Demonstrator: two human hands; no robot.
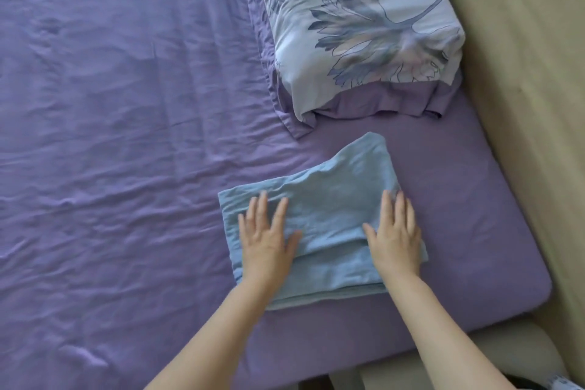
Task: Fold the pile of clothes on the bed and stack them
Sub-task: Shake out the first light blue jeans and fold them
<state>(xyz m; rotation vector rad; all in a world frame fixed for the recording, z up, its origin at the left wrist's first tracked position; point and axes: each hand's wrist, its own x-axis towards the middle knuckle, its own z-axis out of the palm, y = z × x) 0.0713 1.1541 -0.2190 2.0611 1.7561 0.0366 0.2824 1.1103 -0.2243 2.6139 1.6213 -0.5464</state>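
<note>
Presently, on the purple bed (126, 136), at 5 o'clock of frame, the folded blue garment (332, 209) lies long axis 9-to-3, directly under both flat, released hands: left hand (269, 237) and right hand (395, 237) equally near.

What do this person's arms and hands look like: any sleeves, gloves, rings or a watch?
Both forearms are bare as far as the picture shows, with no sleeves in view. The left hand and the right hand wear no gloves, and no rings, watch or bracelet can be seen. The fingernails look short and unpainted, though the picture is slightly soft.
</note>
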